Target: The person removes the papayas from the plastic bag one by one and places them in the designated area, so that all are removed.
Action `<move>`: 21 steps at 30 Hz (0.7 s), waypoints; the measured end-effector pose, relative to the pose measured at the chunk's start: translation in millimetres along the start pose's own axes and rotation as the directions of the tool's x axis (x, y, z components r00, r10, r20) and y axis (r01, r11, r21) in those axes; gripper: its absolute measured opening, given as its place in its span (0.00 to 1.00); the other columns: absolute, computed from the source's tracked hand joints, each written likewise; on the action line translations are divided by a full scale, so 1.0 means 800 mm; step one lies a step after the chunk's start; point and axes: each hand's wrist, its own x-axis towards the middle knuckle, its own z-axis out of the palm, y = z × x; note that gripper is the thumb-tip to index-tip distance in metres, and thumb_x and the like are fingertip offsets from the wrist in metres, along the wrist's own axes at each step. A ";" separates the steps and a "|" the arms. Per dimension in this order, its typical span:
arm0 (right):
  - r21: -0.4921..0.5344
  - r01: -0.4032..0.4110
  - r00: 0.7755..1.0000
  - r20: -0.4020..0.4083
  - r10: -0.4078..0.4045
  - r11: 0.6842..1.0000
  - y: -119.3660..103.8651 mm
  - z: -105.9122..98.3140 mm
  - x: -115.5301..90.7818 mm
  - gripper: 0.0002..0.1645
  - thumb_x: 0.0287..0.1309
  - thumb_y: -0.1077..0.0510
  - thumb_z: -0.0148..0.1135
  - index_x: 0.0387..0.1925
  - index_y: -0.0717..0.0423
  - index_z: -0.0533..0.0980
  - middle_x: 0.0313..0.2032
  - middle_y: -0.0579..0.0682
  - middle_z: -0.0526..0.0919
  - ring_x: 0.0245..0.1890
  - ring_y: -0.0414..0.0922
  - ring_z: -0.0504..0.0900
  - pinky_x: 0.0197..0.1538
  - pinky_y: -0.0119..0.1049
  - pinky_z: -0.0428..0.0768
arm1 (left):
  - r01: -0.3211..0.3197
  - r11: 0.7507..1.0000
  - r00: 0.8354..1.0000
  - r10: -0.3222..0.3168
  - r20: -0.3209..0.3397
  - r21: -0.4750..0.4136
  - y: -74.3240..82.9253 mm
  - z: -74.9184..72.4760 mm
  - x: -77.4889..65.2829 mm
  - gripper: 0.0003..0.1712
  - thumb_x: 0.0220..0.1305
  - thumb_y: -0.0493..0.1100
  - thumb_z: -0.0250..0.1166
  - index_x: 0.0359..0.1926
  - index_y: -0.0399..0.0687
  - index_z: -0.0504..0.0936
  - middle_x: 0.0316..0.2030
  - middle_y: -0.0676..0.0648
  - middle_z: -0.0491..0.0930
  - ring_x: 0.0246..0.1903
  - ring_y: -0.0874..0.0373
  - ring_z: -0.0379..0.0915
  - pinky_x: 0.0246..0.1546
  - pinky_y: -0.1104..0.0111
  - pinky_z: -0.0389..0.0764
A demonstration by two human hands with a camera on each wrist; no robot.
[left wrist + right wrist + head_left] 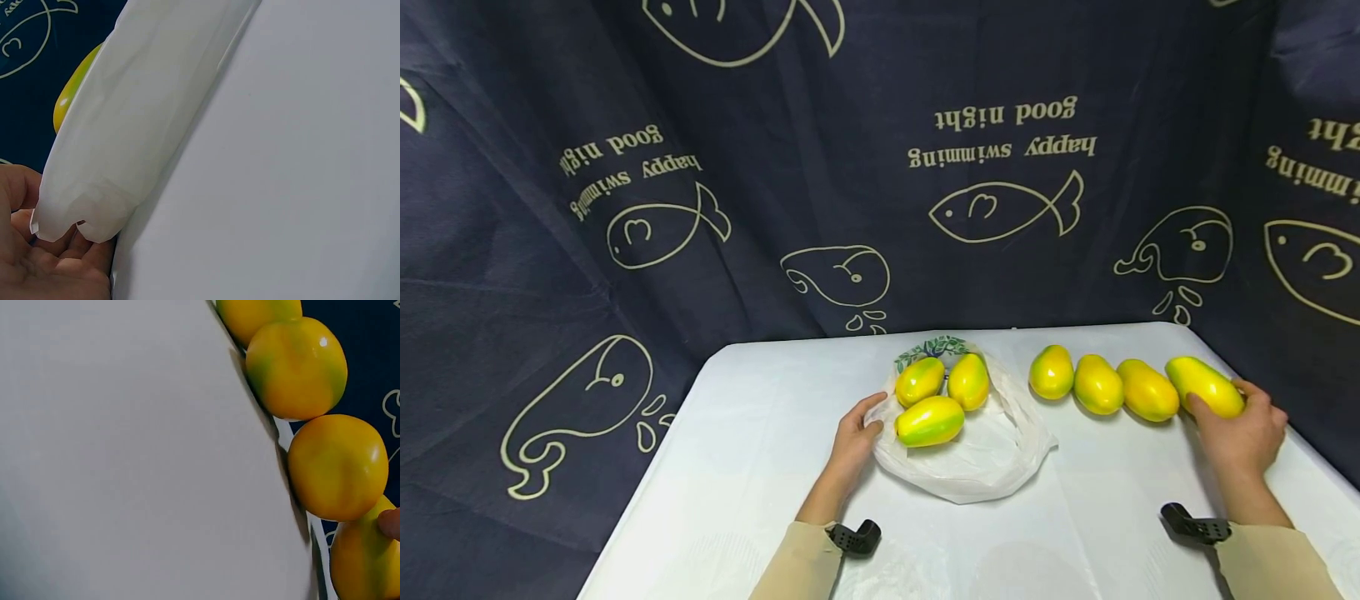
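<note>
A white plastic bag (970, 479) with a green leaf print lies with its mouth spread wide, three yellow-green mangoes (930, 422) inside. My left hand (853, 437) holds the bag's left rim; the left wrist view shows the thin plastic (125, 125) between thumb and fingers. Over on the right, my right hand (1243, 429) grips the end mango (1204, 386) of a row, thumb on the near side and fingers round its far right end. In the right wrist view only a fingertip (390, 524) shows against that mango.
Three more mangoes (1097, 385) stand side by side between the bag and my right hand. All rest on a white-covered table (760, 417). A dark curtain (850, 167) with fish and whale drawings hangs behind the table and along its sides.
</note>
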 end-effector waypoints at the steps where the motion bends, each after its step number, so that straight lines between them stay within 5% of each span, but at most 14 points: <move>1: -0.002 0.000 1.000 0.004 0.000 1.000 0.001 0.001 0.001 0.45 0.61 0.51 0.60 0.75 0.58 0.56 0.68 0.70 0.61 0.70 0.65 0.56 0.66 0.60 0.57 | -0.001 1.000 1.000 0.001 0.000 -0.001 0.000 0.000 0.000 0.29 0.65 0.31 0.52 0.67 0.42 0.72 0.72 0.38 0.66 0.75 0.41 0.56 0.76 0.46 0.57; 11: 0.002 -0.029 0.999 0.025 0.029 1.000 0.006 0.005 0.002 0.44 0.63 0.51 0.59 0.76 0.59 0.55 0.72 0.68 0.57 0.74 0.64 0.52 0.74 0.59 0.54 | 0.001 1.000 1.000 -0.001 0.012 0.005 -0.001 -0.001 0.002 0.29 0.65 0.31 0.52 0.67 0.43 0.73 0.72 0.39 0.66 0.75 0.43 0.56 0.76 0.48 0.57; 21: -0.001 -0.020 1.000 0.012 0.020 1.000 0.004 0.007 -0.003 0.43 0.64 0.52 0.58 0.76 0.59 0.55 0.71 0.70 0.58 0.72 0.67 0.55 0.71 0.61 0.56 | 0.006 1.000 1.000 -0.007 0.006 0.009 -0.003 0.000 0.002 0.29 0.65 0.31 0.52 0.67 0.44 0.73 0.72 0.39 0.67 0.74 0.43 0.57 0.75 0.48 0.59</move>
